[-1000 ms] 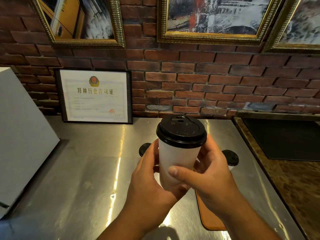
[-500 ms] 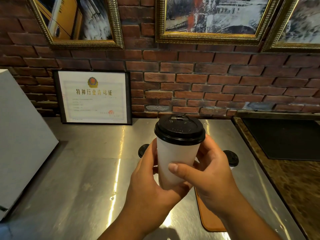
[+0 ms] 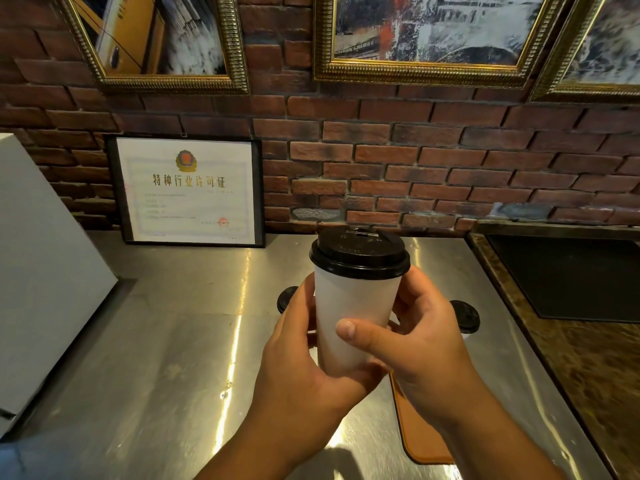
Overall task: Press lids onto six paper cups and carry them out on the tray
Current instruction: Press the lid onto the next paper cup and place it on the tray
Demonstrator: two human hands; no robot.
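Fingers (image 3: pixel 360 336) curled round the white paper cup (image 3: pixel 349 306): left hand (image 3: pixel 298 368) cradling base and side, right hand (image 3: pixel 426 344) clasping opposite, thumb across the front. Held upright above the table (image 3: pixel 156 341), black lid (image 3: pixel 360 251) apparently seated all round. To finish well: run a thumb along the rim to confirm the seal, grip lightly to avoid buckling the wall, then lower straight onto the brown tray (image 3: pixel 422 438), near the left lidded cup (image 3: pixel 285 299) and right lidded cup (image 3: pixel 465 315) behind.
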